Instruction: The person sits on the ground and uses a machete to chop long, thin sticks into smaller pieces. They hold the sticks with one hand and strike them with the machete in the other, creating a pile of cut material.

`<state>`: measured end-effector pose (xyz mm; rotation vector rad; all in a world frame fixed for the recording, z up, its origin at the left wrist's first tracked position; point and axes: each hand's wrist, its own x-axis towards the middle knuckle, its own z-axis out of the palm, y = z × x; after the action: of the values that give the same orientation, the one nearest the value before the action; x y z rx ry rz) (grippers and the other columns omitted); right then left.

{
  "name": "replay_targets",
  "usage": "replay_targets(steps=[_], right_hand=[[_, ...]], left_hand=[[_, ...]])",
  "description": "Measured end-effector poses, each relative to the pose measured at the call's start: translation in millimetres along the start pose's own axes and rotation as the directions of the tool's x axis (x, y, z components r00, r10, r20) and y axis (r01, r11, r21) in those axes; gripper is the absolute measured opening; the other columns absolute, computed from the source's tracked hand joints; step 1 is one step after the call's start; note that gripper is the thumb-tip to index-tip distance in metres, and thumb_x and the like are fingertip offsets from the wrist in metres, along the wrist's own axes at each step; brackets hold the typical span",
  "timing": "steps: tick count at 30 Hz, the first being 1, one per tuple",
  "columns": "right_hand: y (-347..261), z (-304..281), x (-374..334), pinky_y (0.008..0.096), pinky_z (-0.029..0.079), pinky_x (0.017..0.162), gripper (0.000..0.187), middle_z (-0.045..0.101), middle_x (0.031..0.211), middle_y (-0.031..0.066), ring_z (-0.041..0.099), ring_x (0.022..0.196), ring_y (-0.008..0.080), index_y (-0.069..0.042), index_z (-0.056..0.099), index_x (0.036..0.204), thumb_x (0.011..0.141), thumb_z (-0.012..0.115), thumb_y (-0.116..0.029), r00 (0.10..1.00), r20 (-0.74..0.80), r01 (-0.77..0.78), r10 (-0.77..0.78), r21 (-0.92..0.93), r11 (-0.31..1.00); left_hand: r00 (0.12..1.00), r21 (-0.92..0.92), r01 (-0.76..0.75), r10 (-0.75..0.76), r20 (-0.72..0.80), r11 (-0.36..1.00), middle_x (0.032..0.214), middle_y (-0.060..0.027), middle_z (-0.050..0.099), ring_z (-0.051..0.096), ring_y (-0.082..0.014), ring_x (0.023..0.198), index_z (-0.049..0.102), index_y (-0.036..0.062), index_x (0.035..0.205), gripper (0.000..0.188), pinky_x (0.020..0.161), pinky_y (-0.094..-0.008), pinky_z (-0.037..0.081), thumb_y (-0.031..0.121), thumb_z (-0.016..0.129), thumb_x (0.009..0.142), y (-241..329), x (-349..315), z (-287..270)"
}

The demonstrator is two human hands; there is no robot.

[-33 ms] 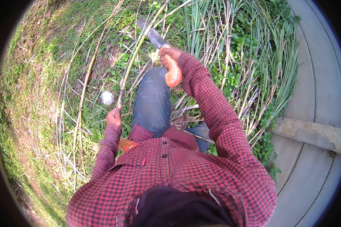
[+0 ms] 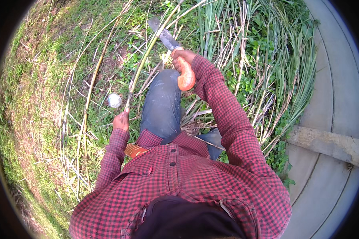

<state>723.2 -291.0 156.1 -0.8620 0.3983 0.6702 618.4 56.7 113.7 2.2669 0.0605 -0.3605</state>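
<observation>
My left hand [image 2: 121, 121] is closed around the lower end of a long green-yellow stalk [image 2: 143, 61]. The stalk slants up and away to the right, forking near the top of the view. My right hand [image 2: 182, 57] grips a machete by its orange, hooked handle [image 2: 186, 79]. Its dark, worn blade [image 2: 168, 39] points up and to the left and crosses the stalk at about mid-blade. Beyond the stalk the lighter blade tip shows. From this angle I cannot tell whether the blade touches the stalk or how deep any cut is.
Cut long-leaved grass and dry stems [image 2: 243, 51] lie at the right. Other long stalks [image 2: 92, 79] stretch across the grass at the left, near a whitish round object [image 2: 114, 100]. A grey curved surface [image 2: 327, 87] with a wooden board [image 2: 327, 145] borders the right side.
The whole scene sits slightly farther right in the view. Both hands keep their grips, and the blade still crosses the stalk.
</observation>
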Motion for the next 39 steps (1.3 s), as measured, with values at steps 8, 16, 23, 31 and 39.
replay_targets(steps=[8, 16, 23, 31, 39], right_hand=[[66.9, 52.8, 28.7, 0.0340, 0.044, 0.041, 0.018, 0.047, 0.060, 0.0071, 0.049, 0.045, 0.0197, -0.005, 0.045, 0.085, 0.070, 0.056, -0.005, 0.923, -0.204, 0.380, -0.327, 0.349, 0.856], [92.4, 6.9, -59.7, 0.0327, 0.049, 0.052, 0.034, 0.053, 0.067, 0.0101, 0.054, 0.052, 0.0210, -0.004, 0.044, 0.102, 0.069, 0.055, -0.011, 0.501, -0.209, 0.103, -0.840, -0.949, 0.298], [58.2, 42.5, -118.4, 0.0399, 0.050, 0.066, 0.047, 0.057, 0.089, 0.0165, 0.059, 0.076, 0.0331, -0.009, 0.040, 0.114, 0.073, 0.061, -0.018, 0.727, 0.094, -0.148, -0.680, -0.946, -0.288], [66.2, 80.2, -113.5, 0.0406, 0.049, 0.060, 0.024, 0.052, 0.083, 0.0155, 0.060, 0.076, 0.0308, -0.006, 0.041, 0.101, 0.086, 0.047, -0.024, 0.803, 0.238, -0.126, -0.546, -0.828, -0.546], [40.7, 49.4, -125.8, 0.0405, 0.049, 0.062, 0.022, 0.053, 0.080, 0.0147, 0.059, 0.075, 0.0307, -0.007, 0.041, 0.099, 0.085, 0.048, -0.022, 0.711, 0.121, -0.323, -0.693, -0.819, -0.475]], left_hand=[[1.000, -0.004, -0.010, 0.010, 0.022, 1.000, 0.060, -0.0095, 0.051, 0.047, -0.0188, 0.056, 0.057, 0.0005, 0.075, 0.047, 0.056, -0.0336, 0.037, 0.045, 0.043, 0.087, 14.0, 29.4, 19.6], [0.876, -0.372, 0.218, -0.013, 0.482, 0.902, 0.060, -0.0040, 0.051, 0.052, -0.0131, 0.053, 0.052, 0.0078, 0.109, 0.036, 0.048, -0.0282, 0.042, 0.035, 0.038, 0.090, 43.4, 62.5, 15.0], [0.744, -0.496, 0.409, 0.035, 0.668, 0.766, 0.052, 0.0073, 0.033, 0.026, -0.0038, 0.039, 0.052, 0.0082, 0.088, 0.028, 0.036, -0.0192, 0.021, 0.034, 0.042, 0.091, 42.8, 4.3, -13.7], [0.737, -0.462, 0.348, 0.066, 0.672, 0.815, 0.052, 0.0070, 0.034, 0.024, -0.0027, 0.038, 0.051, 0.0090, 0.079, 0.029, 0.034, -0.0196, 0.018, 0.037, 0.050, 0.087, 104.3, 31.5, 9.0], [0.608, -0.442, 0.436, 0.105, 0.787, 0.784, 0.055, 0.0065, 0.035, 0.025, -0.0032, 0.040, 0.048, 0.0107, 0.083, 0.021, 0.034, -0.0194, 0.019, 0.030, 0.046, 0.089, 153.9, 49.2, 17.7]])
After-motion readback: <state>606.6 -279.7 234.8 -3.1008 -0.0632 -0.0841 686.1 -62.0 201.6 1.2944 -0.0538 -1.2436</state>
